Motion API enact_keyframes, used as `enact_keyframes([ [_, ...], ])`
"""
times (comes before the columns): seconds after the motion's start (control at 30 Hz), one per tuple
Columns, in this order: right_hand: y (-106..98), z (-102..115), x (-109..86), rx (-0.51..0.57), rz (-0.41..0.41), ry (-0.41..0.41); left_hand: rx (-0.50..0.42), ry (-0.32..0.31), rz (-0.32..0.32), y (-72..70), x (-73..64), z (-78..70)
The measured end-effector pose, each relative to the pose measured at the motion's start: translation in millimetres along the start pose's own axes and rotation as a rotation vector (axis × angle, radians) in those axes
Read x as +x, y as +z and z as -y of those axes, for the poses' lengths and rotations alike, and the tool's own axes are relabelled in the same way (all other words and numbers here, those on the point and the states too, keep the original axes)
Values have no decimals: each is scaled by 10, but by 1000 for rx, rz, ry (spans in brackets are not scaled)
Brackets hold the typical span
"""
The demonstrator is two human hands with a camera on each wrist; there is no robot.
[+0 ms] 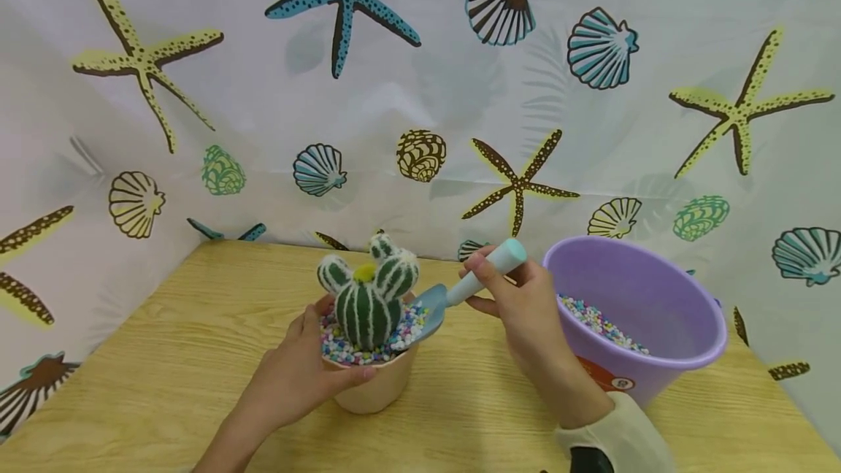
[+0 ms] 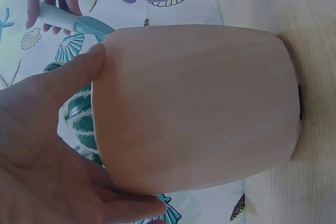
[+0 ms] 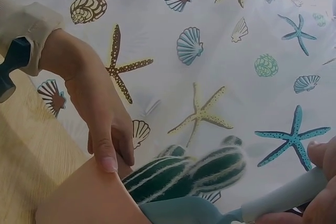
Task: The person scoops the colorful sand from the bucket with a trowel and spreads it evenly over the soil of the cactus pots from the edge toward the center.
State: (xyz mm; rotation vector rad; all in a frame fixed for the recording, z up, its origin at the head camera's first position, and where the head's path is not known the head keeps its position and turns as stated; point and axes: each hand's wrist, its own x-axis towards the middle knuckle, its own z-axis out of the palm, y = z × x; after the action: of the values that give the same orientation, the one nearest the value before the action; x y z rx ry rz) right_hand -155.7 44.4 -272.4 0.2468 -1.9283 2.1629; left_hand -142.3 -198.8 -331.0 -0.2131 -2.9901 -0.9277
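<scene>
A green and white knitted-looking cactus point(image 1: 365, 316) with a yellow tuft stands in a pale peach flowerpot point(image 1: 376, 389). Small multicoloured pebbles point(image 1: 335, 349) surround its base. My left hand point(image 1: 298, 367) grips the pot by its rim, thumb on the near side; the left wrist view shows the pot point(image 2: 199, 108) filling much of the frame. In my right hand point(image 1: 525, 305) is a small blue trowel point(image 1: 430, 306), held by its pale handle. The trowel's blade is tilted down over the pot's right rim, its tip at the pebbles. In the right wrist view the blade point(image 3: 184, 211) lies beside the cactus.
A purple bucket point(image 1: 657, 356) with more coloured pebbles point(image 1: 598, 323) inside stands on the right, close to my right forearm. Beneath everything is a light wooden table point(image 1: 230, 320). A white cloth point(image 1: 394, 93) printed with starfish and shells hangs behind.
</scene>
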Motion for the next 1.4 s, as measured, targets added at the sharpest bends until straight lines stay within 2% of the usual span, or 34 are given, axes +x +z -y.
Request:
enact_keyframes([
  [0.17, -53, 65, 15, -19, -3, -21, 10, 29, 9, -13, 28, 15],
  [0.4, -117, 140, 29, -27, -7, -36, -52, 96, 36, -86, 31, 111],
  [0.53, -82, 119, 28, -34, -11, -48, -72, 122, 41, -94, 37, 158],
  [0.8, 29, -6, 18, -77, -35, -86, -49, 100, 30, -70, 19, 133],
  [1.0, 29, 12, 15, -82, -44, -100, -58, 105, 36, -83, 24, 129],
  [1.23, 62, -55, 34, -65, 9, -127, -63, 113, 36, -94, 36, 133],
  [1.4, 37, -61, 66, -66, -23, -140, -68, 109, 39, -104, 23, 139],
])
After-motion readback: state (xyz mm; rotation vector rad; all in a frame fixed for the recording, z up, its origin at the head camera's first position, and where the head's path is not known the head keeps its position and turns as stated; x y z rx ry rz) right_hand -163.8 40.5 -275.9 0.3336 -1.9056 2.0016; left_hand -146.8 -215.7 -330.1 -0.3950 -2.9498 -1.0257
